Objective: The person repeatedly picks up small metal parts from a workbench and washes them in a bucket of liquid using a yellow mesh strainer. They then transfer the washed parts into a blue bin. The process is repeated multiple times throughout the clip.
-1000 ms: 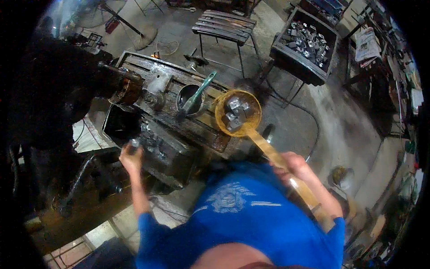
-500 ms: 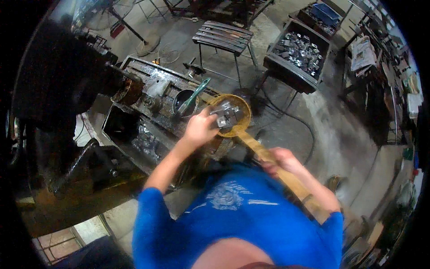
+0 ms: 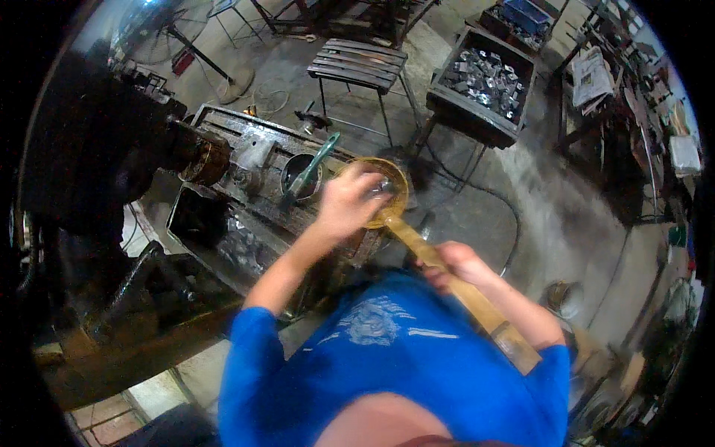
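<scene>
My right hand (image 3: 456,265) is wrapped round the wooden handle (image 3: 477,299) of a round yellow mesh strainer (image 3: 403,200), which slants up from my right forearm. Small shiny metal pieces (image 3: 383,185) lie in the strainer, mostly covered by my left hand (image 3: 350,195). That hand reaches over the strainer's bowl with bent fingers; motion smears them, so whether they grip a piece does not show. Just left of it stands a dark round pot (image 3: 300,177), with a green-handled brush (image 3: 322,158) leaning across it.
A machine with a dark round head (image 3: 202,158) stands to the left, a tray of metal pieces (image 3: 242,249) below it. Ahead are a slatted stool (image 3: 357,63) and a raised bin (image 3: 469,110) full of metal pieces. A cable (image 3: 484,192) runs along the floor.
My left hand has moved from the strainer's left side to over its bowl, covering most of the metal pieces. My right hand keeps its hold on the handle. The view has shifted slightly.
</scene>
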`<action>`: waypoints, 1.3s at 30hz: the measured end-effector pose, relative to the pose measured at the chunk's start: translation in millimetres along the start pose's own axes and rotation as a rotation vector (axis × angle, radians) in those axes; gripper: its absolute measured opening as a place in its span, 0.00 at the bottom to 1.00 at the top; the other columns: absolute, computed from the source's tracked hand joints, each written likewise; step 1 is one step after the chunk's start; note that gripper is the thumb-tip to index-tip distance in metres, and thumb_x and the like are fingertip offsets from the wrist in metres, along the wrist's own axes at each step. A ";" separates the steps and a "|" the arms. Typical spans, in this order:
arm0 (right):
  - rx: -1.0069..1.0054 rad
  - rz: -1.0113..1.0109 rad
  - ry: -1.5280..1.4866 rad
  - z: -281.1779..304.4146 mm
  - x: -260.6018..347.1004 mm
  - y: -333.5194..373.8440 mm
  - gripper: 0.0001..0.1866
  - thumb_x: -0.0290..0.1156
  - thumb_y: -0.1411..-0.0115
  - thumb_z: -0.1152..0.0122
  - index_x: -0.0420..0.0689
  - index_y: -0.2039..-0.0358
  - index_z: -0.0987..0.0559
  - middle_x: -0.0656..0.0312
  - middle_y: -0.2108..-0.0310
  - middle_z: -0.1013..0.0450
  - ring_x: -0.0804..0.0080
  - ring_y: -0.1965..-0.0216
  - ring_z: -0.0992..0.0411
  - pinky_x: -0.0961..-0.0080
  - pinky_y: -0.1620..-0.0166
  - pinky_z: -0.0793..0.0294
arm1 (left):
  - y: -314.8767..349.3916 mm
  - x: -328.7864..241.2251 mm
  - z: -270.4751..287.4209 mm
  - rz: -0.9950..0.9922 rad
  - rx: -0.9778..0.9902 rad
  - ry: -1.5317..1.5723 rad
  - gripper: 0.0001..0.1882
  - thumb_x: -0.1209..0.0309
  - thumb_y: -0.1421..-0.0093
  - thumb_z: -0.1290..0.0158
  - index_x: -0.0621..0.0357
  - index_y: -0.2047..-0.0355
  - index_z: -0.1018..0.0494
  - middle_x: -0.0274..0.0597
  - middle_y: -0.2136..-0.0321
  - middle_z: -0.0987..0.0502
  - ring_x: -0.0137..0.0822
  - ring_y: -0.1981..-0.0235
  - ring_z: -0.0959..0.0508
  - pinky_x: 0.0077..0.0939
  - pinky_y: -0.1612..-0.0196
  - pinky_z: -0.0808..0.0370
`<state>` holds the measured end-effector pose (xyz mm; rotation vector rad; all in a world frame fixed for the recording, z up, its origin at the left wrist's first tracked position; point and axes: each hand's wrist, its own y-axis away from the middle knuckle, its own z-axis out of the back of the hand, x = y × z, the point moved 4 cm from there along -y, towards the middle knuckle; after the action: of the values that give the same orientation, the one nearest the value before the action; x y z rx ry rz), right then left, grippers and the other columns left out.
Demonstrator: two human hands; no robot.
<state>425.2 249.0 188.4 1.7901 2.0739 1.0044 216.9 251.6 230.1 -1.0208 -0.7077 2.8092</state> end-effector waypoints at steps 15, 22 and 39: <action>-0.107 -0.004 0.141 -1.4 0.4 3.3 0.16 0.35 0.57 0.53 0.41 0.68 0.33 0.66 0.84 0.43 0.82 0.89 0.47 0.83 0.89 0.45 | 79.7 85.6 114.9 0.270 -0.388 -0.205 0.10 0.74 0.55 0.47 0.63 0.70 0.27 0.45 0.78 0.24 0.33 0.76 0.24 0.23 0.72 0.29; -0.263 0.111 0.003 -0.2 -1.3 2.5 0.26 0.43 0.67 0.46 0.38 0.68 0.33 0.66 0.87 0.43 0.84 0.92 0.47 0.85 0.91 0.45 | 253.8 338.0 211.0 1.211 -0.151 -0.573 0.26 0.70 0.62 0.48 0.64 0.59 0.32 0.54 0.65 0.27 0.45 0.60 0.27 0.30 0.57 0.32; -0.616 0.055 -0.362 29.4 -19.2 21.8 0.24 0.33 0.66 0.43 0.31 0.67 0.34 0.56 0.91 0.43 0.74 0.94 0.46 0.78 0.92 0.45 | 319.9 489.1 232.8 0.673 0.468 -1.036 0.21 0.53 0.46 0.60 0.49 0.58 0.31 0.45 0.57 0.30 0.46 0.56 0.30 0.35 0.57 0.32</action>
<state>463.6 241.7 175.2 1.5573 1.3183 1.0811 -279.8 -20.1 -44.3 0.4440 0.4072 3.6946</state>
